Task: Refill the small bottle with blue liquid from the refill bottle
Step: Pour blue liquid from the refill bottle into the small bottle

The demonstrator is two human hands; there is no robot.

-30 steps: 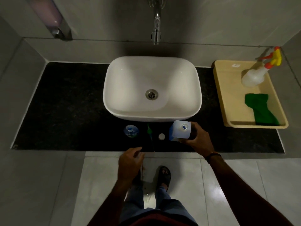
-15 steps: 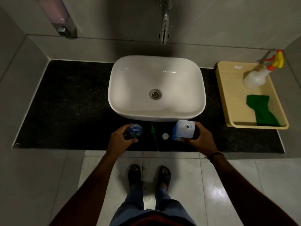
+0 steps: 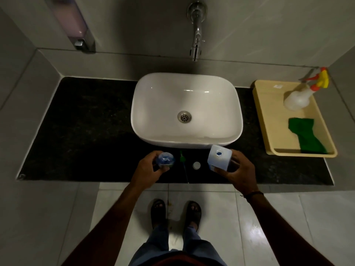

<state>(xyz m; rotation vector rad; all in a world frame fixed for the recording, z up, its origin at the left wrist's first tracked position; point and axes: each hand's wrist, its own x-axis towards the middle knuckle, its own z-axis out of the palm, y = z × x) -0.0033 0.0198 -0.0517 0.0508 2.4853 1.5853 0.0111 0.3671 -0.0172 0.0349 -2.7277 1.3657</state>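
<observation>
So the person stands at the black counter with both bottles in hand, right at the front edge below the basin. The left hand has its grip curled around the small bottle, at about 7 o'clock from the basin drain, neck open and facing up. The right hand has its grip wrapped around the refill bottle, at about 5 o'clock from the drain, with blue liquid showing in its open mouth. Between them on the counter lie a white cap and a green pump piece, so both look uncapped and ready. The pour hasn't started yet by the look of it. The risky bit: the small bottle's neck is narrow and the refill bottle's body is wide, so tipping too fast or off-centre would likely send blue liquid down the side, onto the counter or the floor. Both bottles also sit close to the counter's edge, and a wet grip could let one slip. The light is dim too, which makes judging the fill level harder.
</observation>
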